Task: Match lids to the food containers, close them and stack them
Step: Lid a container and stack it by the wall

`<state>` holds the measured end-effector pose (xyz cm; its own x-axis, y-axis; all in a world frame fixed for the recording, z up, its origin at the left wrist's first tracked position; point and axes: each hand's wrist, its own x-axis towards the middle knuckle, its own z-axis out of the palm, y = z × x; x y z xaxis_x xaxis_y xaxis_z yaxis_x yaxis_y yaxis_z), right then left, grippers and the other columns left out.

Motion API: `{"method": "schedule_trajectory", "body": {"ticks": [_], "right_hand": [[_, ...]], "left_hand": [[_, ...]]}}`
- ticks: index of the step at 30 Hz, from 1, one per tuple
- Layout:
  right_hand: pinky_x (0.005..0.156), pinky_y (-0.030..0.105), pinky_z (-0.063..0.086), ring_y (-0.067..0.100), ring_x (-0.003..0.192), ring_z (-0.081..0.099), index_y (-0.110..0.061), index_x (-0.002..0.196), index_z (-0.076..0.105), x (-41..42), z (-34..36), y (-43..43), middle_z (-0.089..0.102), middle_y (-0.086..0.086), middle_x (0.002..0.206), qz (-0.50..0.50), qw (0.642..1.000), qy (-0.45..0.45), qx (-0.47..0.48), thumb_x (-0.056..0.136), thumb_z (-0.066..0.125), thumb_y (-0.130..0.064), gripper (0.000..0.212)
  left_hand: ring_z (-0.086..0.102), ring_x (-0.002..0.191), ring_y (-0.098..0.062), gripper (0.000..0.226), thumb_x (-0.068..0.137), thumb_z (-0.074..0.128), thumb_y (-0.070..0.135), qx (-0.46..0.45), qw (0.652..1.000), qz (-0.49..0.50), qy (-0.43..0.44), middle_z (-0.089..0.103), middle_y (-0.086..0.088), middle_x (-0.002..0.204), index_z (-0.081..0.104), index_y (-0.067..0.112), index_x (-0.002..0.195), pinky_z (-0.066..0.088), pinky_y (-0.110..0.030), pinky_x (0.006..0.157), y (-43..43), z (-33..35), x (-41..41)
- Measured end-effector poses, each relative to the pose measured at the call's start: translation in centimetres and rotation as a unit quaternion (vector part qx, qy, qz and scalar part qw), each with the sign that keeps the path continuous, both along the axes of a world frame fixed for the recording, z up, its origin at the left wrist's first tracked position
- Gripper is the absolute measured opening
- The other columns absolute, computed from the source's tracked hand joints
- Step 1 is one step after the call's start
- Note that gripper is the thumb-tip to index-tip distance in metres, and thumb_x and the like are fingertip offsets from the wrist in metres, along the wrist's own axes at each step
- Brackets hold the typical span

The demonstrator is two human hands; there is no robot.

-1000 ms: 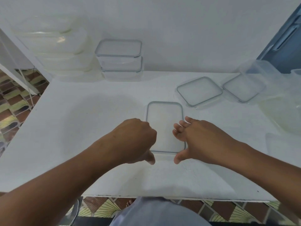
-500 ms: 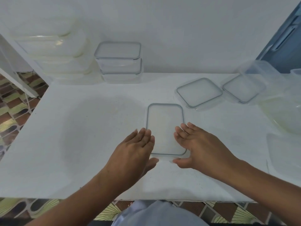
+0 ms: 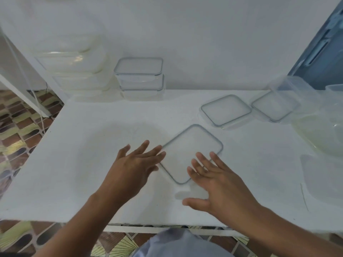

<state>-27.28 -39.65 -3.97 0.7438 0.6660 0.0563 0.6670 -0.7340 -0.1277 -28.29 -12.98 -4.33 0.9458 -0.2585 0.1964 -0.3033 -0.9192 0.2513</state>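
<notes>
White countertop (image 3: 92, 164) against a white wall, closed rectangular container (image 3: 191, 153) sitting skewed at its middle. My left hand (image 3: 133, 169) is flat with fingers spread, fingertips at the container's left edge, and my right hand (image 3: 215, 184) is splayed open with fingertips on its near right corner, neither gripping anything. Farther out, two loose lids (image 3: 225, 109) lie at right, two closed containers stacked (image 3: 139, 76) by the wall.
</notes>
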Motion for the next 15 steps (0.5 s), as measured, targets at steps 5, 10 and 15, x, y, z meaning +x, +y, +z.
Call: {"method": "schedule_trajectory", "body": {"ticks": [5,10,15], "right_hand": [[0.117,0.042,0.018,0.017,0.142,0.044,-0.017,0.132,0.066,-1.6,-1.1,2.1,0.060,0.003,0.141,-0.028,0.999,-0.027,0.019,0.092,0.044,-0.065,0.065],[0.121,0.041,0.016,0.013,0.143,0.042,-0.019,0.129,0.068,-2.2,-1.0,4.1,0.061,-0.002,0.139,-0.066,0.989,-0.009,0.132,0.095,0.047,-0.049,0.050],[0.102,0.028,0.046,0.008,0.115,0.062,-0.028,0.115,0.074,1.3,1.5,0.7,0.066,-0.026,0.109,-0.236,0.880,0.035,0.411,0.093,0.065,-0.037,0.026]], "left_hand": [[0.041,0.146,-0.019,0.055,0.100,0.065,0.013,-0.011,1.000,0.026,0.009,0.038,0.019,0.156,0.052,0.036,0.148,0.044,-0.059,0.106,0.7,-0.6,2.1],[0.041,0.145,-0.010,0.072,0.094,0.050,-0.015,-0.109,0.992,0.066,0.016,0.040,0.014,0.158,0.053,0.030,0.149,0.042,-0.035,0.115,-0.3,-1.1,3.3],[0.059,0.091,0.010,0.036,0.102,0.058,0.022,-0.342,0.889,0.300,0.054,0.070,0.012,0.120,0.064,0.026,0.137,0.038,-0.002,0.083,-2.9,1.0,2.0]]}}
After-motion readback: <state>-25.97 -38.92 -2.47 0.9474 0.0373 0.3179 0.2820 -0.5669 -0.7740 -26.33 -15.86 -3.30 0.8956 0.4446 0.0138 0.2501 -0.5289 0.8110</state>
